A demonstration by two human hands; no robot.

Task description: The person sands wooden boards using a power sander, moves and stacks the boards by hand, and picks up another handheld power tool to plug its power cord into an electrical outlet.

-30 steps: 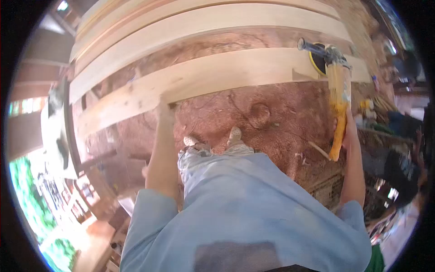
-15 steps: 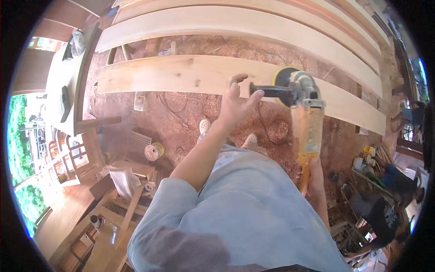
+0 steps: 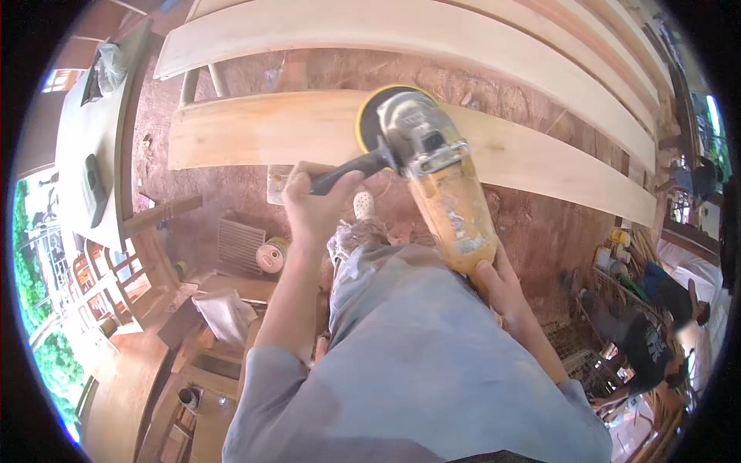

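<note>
1 sander [image 3: 454, 204], yel. & scuffed, w/ 1 round pad [image 3: 373, 116], was over nearest pale board [image 3: 255, 127], contact unclear; L grip [image 3: 310, 204] clamped on 1 side handle [image 3: 363, 165], R grip [image 3: 500, 289] on rear end [image 3: 461, 261].

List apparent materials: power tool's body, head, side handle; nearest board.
Tool body: likely plastic, yellow-orange, scuffed and worn.
Head: probably metal; dull grey sheen.
Side handle: matte, dark; plastic or rubber, can't tell.
Nearest board: wood, apparently unvarnished; pale, streaky grain.

No text is legible; marks on the sander [image 3: 450, 204] and a dark shirt [image 3: 642, 356] blur.
</note>
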